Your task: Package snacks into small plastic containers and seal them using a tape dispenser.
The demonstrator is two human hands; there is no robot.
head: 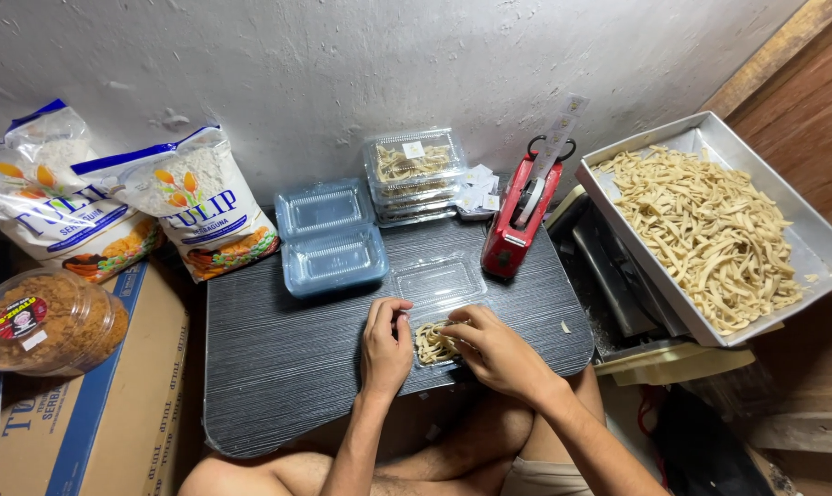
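A small clear plastic container (pixel 432 343) filled with pale dough strips lies near the front edge of the dark low table (pixel 278 367); its open lid (pixel 440 281) lies flat just behind it. My left hand (pixel 386 344) rests against the container's left side, fingers curled. My right hand (pixel 495 349) covers its right side, fingertips on the strips. Whether either hand grips the container I cannot tell.
Empty clear containers (pixel 331 237) are stacked at the table's back, filled ones (pixel 414 174) beside them, then small paper labels (pixel 478 193) and a red label gun (pixel 519 216). A metal tray of dough strips (pixel 710 225) sits right. Flour bags (pixel 200 197), a jar (pixel 44 321) and a carton (pixel 113 404) stand left.
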